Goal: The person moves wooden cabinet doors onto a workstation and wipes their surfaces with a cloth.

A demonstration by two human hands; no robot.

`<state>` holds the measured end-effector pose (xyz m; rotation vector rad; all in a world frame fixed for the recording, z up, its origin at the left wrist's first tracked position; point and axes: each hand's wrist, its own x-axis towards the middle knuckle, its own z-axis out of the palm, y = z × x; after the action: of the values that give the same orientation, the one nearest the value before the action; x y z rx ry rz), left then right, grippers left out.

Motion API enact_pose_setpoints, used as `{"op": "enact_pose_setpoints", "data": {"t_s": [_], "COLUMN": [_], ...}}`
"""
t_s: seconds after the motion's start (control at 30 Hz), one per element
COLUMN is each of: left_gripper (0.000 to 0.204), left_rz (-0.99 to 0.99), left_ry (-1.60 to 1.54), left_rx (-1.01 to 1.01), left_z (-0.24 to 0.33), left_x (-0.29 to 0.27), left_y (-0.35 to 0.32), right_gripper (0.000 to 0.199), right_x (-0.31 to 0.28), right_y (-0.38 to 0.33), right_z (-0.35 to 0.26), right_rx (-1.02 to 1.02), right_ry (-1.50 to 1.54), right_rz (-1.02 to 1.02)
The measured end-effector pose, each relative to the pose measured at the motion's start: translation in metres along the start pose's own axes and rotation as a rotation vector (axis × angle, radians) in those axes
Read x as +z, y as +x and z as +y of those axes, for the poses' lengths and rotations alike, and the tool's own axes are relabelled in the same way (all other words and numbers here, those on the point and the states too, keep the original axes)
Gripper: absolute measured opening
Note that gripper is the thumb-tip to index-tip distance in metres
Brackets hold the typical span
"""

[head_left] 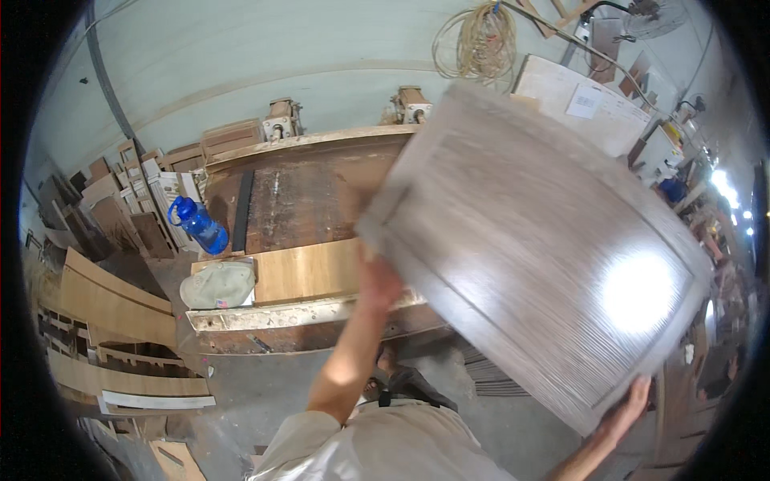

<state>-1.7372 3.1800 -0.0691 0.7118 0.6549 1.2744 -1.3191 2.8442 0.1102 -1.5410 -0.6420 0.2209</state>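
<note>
A large grey-brown wood-grain cabinet door [521,232] with a raised frame is held up, tilted, over the right part of the workbench. My left hand [380,280] grips its left corner; motion blurs the hand, and its fingertips are partly hidden. Along the lower right edge, my right hand [630,407] clasps the door, with the fingers curled over the edge. Bright light glares off the door's right part. Behind it, the right end of the workbench [305,208] is hidden.
On the bench lie a blue water bottle [200,227], a pale cap [220,284], a dark strip [243,210] and a light wooden board [309,270]. Metal clamps [281,120] line its back edge. Wood panels [116,309] stand at left; coiled hose [479,44] hangs on the wall.
</note>
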Motion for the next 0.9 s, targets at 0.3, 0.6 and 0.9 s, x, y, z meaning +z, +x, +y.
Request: {"op": "enact_pose_setpoints", "data": {"t_s": [0.3,0.6,0.9], "left_gripper": [0.04,0.059,0.092], "left_rz": [0.695,1.009,1.202], "left_ry": [-0.202,0.19,0.495], "left_rx": [0.025,0.259,0.552], "left_z": [0.08,0.195,0.26], "left_x": [-0.197,-0.155,-0.15], "left_y": [-0.068,-0.014,0.179], "right_gripper": [0.049,0.051,0.05], "right_x": [0.311,0.474,0.506], "right_y": [0.082,0.135,0.198], "right_z": [0.173,0.213,0.272], "right_rx": [0.441,0.8,-0.421], "right_ry": [0.133,0.247,-1.126], "right_rz": [-0.736,-1.089,-0.563]}}
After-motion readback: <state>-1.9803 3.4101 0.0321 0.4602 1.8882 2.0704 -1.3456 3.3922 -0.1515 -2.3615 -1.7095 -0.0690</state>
